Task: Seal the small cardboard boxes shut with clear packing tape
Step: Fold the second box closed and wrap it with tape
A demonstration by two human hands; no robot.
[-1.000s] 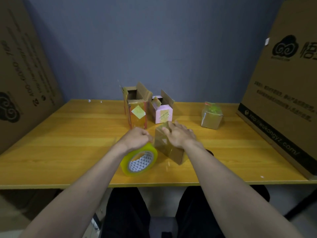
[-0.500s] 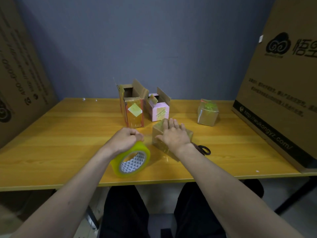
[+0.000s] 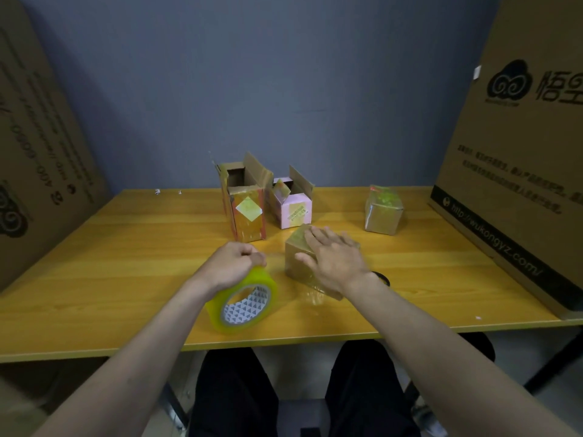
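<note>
1. The right hand (image 3: pixel 334 260) lies flat, fingers spread, on the small box (image 3: pixel 303 257) at the worktop's (image 3: pixel 126 263) middle, likely smoothing tape and steadying it.
2. The left hand (image 3: pixel 235 263) curls around the tape roll (image 3: pixel 244 302) just left of the box, probably keeping the strip taut.
3. Beyond stand two open boxes (image 3: pixel 246 209) and one wrapped box (image 3: pixel 383 211).
4. The clear strip itself is hard to see; a dark object (image 3: pixel 381 277) hides behind the right wrist.
</note>
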